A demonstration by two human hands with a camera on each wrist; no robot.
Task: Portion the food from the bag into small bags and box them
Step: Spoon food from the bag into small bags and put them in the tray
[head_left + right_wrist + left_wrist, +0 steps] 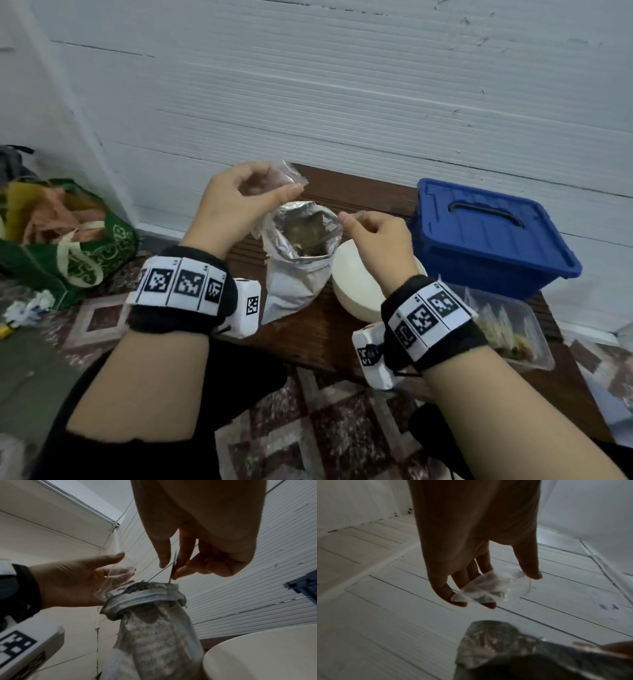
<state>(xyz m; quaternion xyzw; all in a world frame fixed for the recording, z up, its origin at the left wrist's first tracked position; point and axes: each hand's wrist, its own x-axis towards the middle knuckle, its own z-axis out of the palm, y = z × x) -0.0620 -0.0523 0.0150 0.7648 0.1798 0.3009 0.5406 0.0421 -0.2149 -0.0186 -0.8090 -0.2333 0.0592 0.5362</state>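
Crinkled foil bag flanked by round white container, blue lidded box. Clear small bag pinched by left hand; thin metal utensil pinched by right hand.

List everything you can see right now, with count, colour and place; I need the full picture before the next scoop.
foil bag: one, silver, open, upright on the table
small bag: one, clear, above the foil bag
spoon: one, metal, thin handle at the foil bag's mouth
bowl: one, cream, right of the foil bag
storage box: one, blue, lid on, table's far right
tray: one, clear, near right
tote bag: one, green, floor at left
table: one, dark wood
left hand: holds the small bag
right hand: pinches the spoon
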